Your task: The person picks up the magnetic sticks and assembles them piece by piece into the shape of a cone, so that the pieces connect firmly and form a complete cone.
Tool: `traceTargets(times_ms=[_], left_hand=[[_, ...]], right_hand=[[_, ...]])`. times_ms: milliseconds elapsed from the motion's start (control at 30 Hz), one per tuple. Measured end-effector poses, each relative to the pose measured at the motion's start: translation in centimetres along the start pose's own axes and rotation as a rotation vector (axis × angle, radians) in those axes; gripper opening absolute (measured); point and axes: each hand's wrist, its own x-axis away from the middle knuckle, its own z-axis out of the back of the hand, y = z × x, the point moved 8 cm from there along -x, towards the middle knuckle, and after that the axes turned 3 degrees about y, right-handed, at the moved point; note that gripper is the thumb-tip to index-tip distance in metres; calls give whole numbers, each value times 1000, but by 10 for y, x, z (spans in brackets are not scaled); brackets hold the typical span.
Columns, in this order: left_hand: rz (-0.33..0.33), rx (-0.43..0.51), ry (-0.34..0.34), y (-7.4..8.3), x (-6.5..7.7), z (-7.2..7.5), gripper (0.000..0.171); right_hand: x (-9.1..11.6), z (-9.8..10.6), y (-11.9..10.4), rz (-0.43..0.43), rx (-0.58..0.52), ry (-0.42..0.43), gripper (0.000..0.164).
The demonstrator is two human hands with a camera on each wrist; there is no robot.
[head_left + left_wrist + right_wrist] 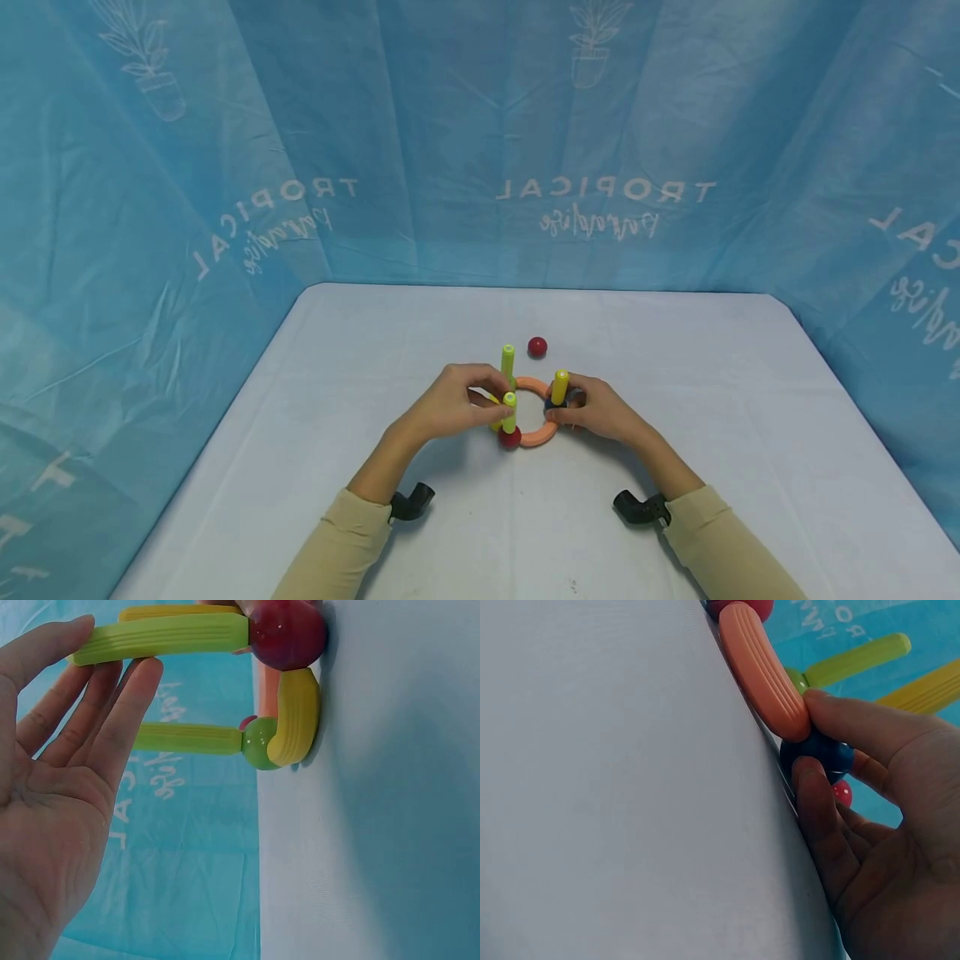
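Observation:
A ring of curved rods joined by balls lies on the table, with straight rods standing up from it. My left hand [461, 400] pinches the upper end of a light green rod [165, 637] between thumb and fingers; its lower end meets a red ball [289, 634]. My right hand [603, 410] grips a dark blue ball [817, 756], from which a yellow rod [559, 388] rises. Orange curved rods [538, 436] form part of the ring. At the left, a yellow curved rod [298, 720] runs from the red ball to a green ball [259, 742] bearing another green rod [507, 362].
Behind the ring, a loose red ball [537, 347] lies on the white table [360, 358]. Blue printed cloth [450, 150] hangs around the table's back and sides. A black wrist camera [412, 502] sits by the left sleeve, another [639, 508] by the right.

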Motion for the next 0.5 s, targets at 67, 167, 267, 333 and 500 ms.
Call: traceTargets(times_ms=[67,167,267,333,500], left_hand=[[-7,-3,2,1,-1,0,21],[-28,5,-1,2,-2,0,21],[-62,14,8,3,-3,2,22],[-86,19,39,3,-5,6,23],[-102,52,214,4,-10,27,23]], right_hand=[[0,0,0,3,-3,2,29],[0,0,-1,10,-6,3,28],[0,-1,0,16,-4,3,28],[0,-2,0,16,0,2,27],[0,-1,-1,5,5,10,28]])
